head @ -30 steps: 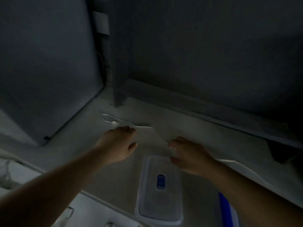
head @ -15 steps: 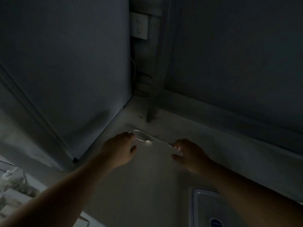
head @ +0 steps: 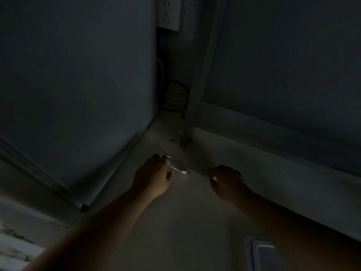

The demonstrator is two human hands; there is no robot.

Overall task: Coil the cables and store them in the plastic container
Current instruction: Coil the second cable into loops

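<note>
The scene is very dark. A thin white cable (head: 178, 169) with a small white plug end lies stretched between my two hands over the pale floor. My left hand (head: 153, 178) pinches a small loop of it at its fingertips. My right hand (head: 226, 180) is closed on the other part of the cable, which shows as a faint line running to the fist. The plastic container (head: 261, 255), lid on, pokes in at the bottom right, partly behind my right forearm.
A dark panel (head: 78, 94) stands at the left and a wall with a baseboard (head: 273, 130) at the right, meeting in a corner. A wall socket (head: 169, 13) sits high in that corner, with dark wires (head: 175, 96) below it. Pale clutter (head: 11, 251) lies bottom left.
The view has tilted up and left, so the container slid toward the bottom right edge. My hands kept the cable and drew its loop smaller and closer to my left fingers.
</note>
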